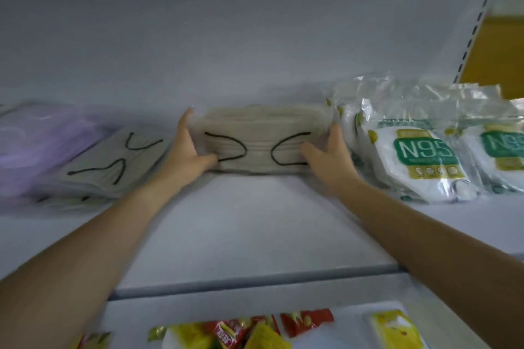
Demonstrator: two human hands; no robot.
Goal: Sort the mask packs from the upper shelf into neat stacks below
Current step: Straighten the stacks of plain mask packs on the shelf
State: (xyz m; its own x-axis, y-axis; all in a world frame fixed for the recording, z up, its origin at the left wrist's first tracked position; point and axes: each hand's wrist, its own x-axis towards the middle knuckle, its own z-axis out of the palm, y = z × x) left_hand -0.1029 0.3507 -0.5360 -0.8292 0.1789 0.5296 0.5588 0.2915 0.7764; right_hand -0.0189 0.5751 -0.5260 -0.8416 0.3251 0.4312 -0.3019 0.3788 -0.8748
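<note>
Beige pleated mask pack [258,122], flat rectangle; left hand [188,150], right hand [329,159] fingers [185,120] curled round its ends

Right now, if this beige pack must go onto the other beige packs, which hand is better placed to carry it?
Probably the left hand: it grips the beige mask pack at the left end, next to the beige stack. The right hand holds the end beside the N95 packs.
</note>
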